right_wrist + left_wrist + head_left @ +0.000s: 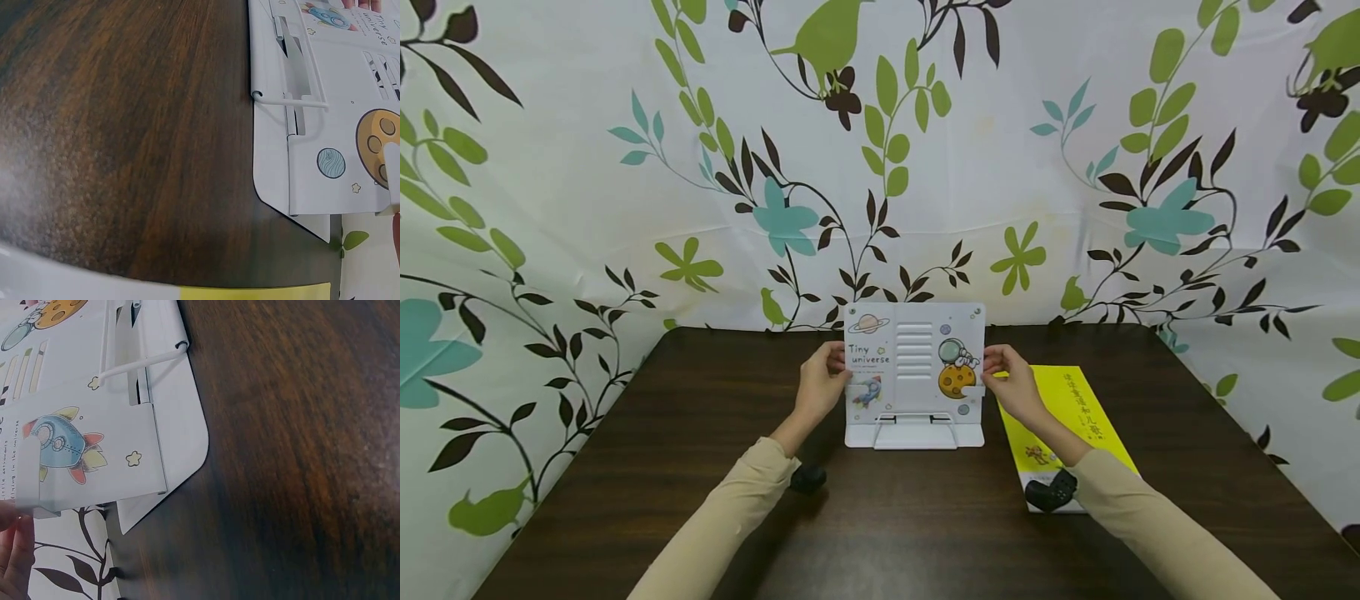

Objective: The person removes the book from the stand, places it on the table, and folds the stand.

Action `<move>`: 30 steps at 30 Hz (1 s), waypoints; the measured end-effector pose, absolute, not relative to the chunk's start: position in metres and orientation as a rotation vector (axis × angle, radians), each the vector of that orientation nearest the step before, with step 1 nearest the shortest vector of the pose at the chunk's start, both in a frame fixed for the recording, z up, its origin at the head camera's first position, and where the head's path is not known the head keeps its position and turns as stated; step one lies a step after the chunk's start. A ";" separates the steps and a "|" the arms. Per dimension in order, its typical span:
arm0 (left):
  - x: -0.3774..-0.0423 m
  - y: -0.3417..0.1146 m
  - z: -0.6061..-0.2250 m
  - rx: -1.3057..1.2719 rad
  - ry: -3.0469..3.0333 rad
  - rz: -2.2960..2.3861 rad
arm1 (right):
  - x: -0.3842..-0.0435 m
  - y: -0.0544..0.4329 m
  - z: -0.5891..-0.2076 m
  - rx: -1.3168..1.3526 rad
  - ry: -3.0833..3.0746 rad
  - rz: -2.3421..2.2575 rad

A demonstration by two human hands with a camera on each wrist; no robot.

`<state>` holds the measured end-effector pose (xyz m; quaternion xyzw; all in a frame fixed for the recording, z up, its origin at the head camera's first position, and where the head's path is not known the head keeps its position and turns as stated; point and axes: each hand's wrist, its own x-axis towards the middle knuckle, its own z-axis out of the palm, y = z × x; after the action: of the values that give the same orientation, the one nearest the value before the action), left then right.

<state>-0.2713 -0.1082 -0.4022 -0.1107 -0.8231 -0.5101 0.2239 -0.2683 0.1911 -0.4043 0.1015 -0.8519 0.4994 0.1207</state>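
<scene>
A white book stand (pixel 915 398) with space drawings and the words "Tiny universe" stands upright on the dark table, its panel raised above a flat base. My left hand (pixel 820 385) grips the panel's left edge; in the left wrist view, fingers (pixel 20 553) show at that edge beside a rocket drawing. On the opposite edge, my right hand (pixel 1017 392) pinches the panel near the astronaut picture. A wire holder (pixel 294 101) crosses the lower front of the stand. Most of the right hand is outside the right wrist view.
A yellow book (pixel 1078 404) lies flat on the table (pixel 700 433) to the right, partly under my right forearm. Behind the table hangs a white cloth (pixel 985 167) with leaves and birds. Dark wrist devices (pixel 1051 492) sit at both wrists.
</scene>
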 end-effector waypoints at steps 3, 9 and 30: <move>-0.268 -0.110 -0.402 -0.311 -2.266 -1.388 | -0.269 0.190 -0.405 0.306 -2.489 1.461; -0.259 -0.114 -0.402 -0.316 -2.263 -1.379 | -0.273 0.188 -0.403 0.332 -2.497 1.432; -0.223 -0.112 -0.406 -0.301 -2.263 -1.514 | -0.291 0.184 -0.403 0.362 -2.503 1.441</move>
<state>-0.2229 -0.1123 -0.4061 -0.1076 -0.8095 -0.5415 0.1997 -0.2907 0.1840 -0.4032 0.1237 -0.8542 0.4917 0.1150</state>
